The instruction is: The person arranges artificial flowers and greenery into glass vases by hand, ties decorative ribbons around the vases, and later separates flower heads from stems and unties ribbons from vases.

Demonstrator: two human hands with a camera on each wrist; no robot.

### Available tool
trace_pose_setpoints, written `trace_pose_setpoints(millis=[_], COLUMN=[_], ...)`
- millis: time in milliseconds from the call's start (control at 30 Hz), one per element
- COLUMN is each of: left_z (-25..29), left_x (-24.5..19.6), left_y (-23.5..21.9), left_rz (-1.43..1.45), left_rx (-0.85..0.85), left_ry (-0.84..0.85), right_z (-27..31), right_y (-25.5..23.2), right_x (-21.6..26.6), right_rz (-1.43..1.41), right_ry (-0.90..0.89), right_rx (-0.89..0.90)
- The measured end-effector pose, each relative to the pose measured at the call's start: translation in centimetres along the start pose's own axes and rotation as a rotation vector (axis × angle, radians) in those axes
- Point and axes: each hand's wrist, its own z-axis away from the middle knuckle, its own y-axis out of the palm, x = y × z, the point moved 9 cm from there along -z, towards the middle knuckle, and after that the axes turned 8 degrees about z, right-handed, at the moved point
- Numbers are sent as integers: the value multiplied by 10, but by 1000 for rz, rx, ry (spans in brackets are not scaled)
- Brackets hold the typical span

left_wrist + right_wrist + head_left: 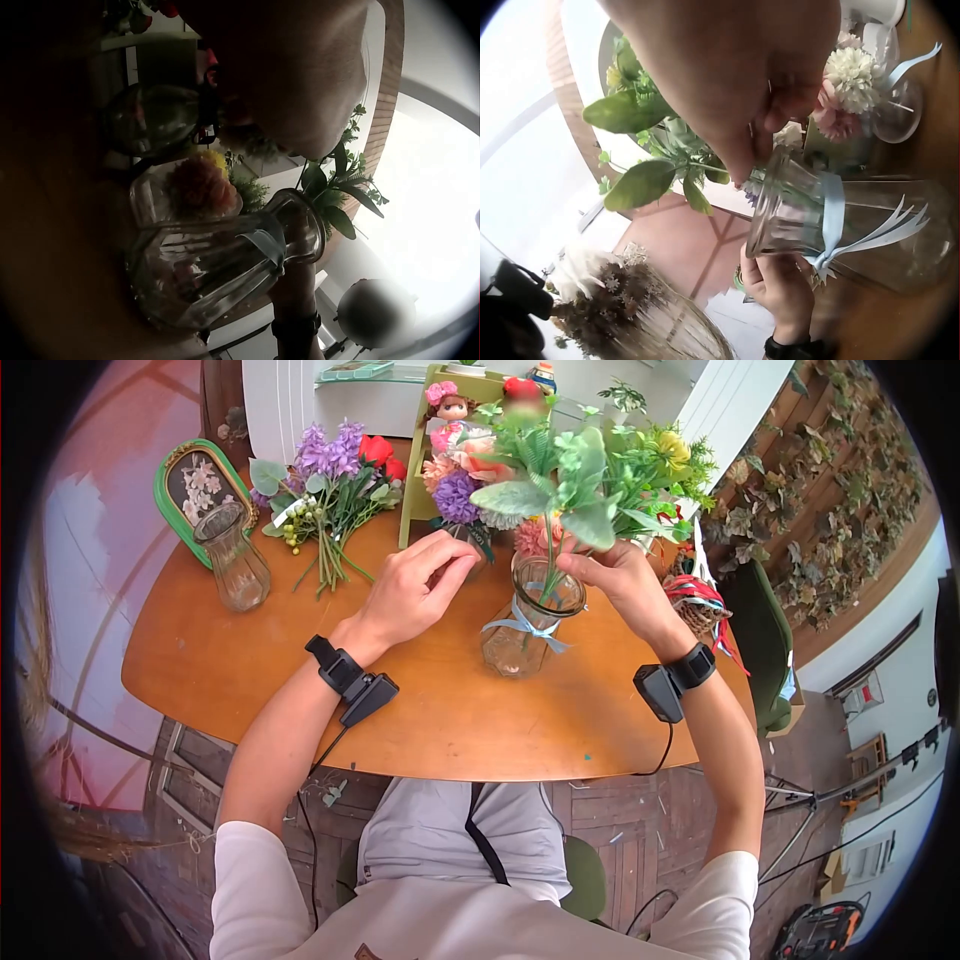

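A clear glass vase (508, 652) with a light blue ribbon (528, 626) tied round its neck stands upright on the table. Over its mouth, my right hand (632, 588) pinches a green leafy artificial sprig (588, 510), whose stem passes down inside the rim. The leaves (641, 184) spread out beyond the fingers in the right wrist view. To the left of the vase, my left hand (412, 592) hovers with loosely curled fingers, nothing visible in its grasp. Behind it stands a bunch of purple, pink and peach flowers (458, 497).
At the left lie purple and red flowers (330, 470) with bare stems, beside an empty glass vase (240, 565) and a green oval frame (172, 485). A doll (452, 410) sits at the back. A basket with ribbons (697, 605) stands at the right edge.
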Motion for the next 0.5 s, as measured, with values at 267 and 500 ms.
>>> trace_pose_setpoints(millis=[267, 500], left_z=[1, 4], left_x=[3, 6], left_y=[5, 8], left_rz=[-45, -13], left_rx=[52, 49], left_ry=[-8, -12], right_z=[1, -1], right_y=[8, 11], right_x=[-25, -8], right_rz=[-28, -80], right_ry=[119, -8], right_rx=[19, 97])
